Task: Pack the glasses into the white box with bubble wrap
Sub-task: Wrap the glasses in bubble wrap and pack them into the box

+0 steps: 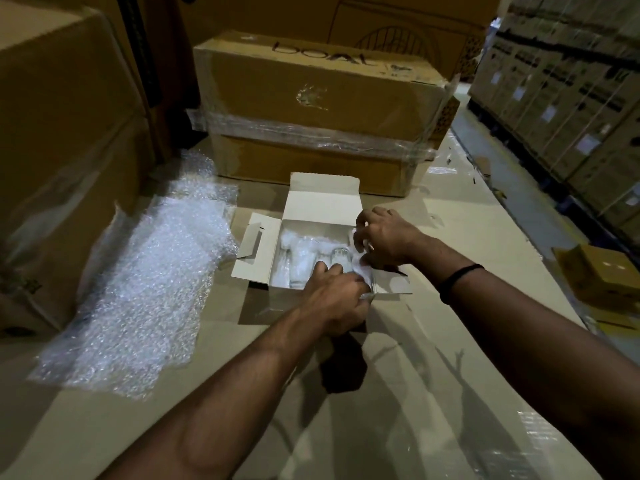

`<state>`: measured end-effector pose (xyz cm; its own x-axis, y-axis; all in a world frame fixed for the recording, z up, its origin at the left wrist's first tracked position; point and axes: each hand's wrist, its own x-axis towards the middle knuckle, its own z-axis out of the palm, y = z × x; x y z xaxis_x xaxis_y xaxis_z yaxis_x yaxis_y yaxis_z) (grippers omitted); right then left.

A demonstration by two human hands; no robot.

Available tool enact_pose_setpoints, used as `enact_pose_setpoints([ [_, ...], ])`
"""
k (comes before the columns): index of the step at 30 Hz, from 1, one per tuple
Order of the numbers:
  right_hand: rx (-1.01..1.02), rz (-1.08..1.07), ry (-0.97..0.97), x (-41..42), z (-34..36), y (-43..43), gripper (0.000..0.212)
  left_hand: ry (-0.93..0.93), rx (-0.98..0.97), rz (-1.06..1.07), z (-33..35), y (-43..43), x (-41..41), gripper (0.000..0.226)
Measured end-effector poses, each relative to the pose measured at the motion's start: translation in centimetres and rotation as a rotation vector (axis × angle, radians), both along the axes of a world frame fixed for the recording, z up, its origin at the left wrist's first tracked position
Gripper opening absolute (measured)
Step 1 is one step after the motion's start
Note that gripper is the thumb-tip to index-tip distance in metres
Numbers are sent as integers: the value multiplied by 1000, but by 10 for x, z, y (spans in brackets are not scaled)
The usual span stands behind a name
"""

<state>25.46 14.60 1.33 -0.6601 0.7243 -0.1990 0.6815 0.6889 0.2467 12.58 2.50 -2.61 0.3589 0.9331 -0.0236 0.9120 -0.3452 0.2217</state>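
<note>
The white box [322,202] lies open on a cardboard surface, lid flap standing at the back and side flaps spread. Inside it lie clear glasses [300,263] among bubble wrap, two of them visible. My right hand [384,237] grips a bubble-wrapped glass [360,263] at the box's right side, fingers curled round its far end. My left hand [334,299] holds the near end of the same bundle over the box's front right corner. Much of the bundle is hidden under both hands.
A large sheet of bubble wrap [138,289] lies to the left of the box. Taped brown cartons [311,112] stand just behind it and a tall carton stack [59,150] at left. A small brown box [606,275] sits at right, with stacked cartons across an aisle.
</note>
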Motion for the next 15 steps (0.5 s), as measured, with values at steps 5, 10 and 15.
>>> enact_pose_setpoints([
  [5,88,76,2,-9,-5,-5,18,-78,93,-44,-4,-5,3,48],
  [10,106,56,-144,-17,-11,-8,16,-57,-94,46,0,-1,6,48],
  [15,-106,-84,-264,-18,2,-2,37,-209,5,72,-8,0,-11,49],
])
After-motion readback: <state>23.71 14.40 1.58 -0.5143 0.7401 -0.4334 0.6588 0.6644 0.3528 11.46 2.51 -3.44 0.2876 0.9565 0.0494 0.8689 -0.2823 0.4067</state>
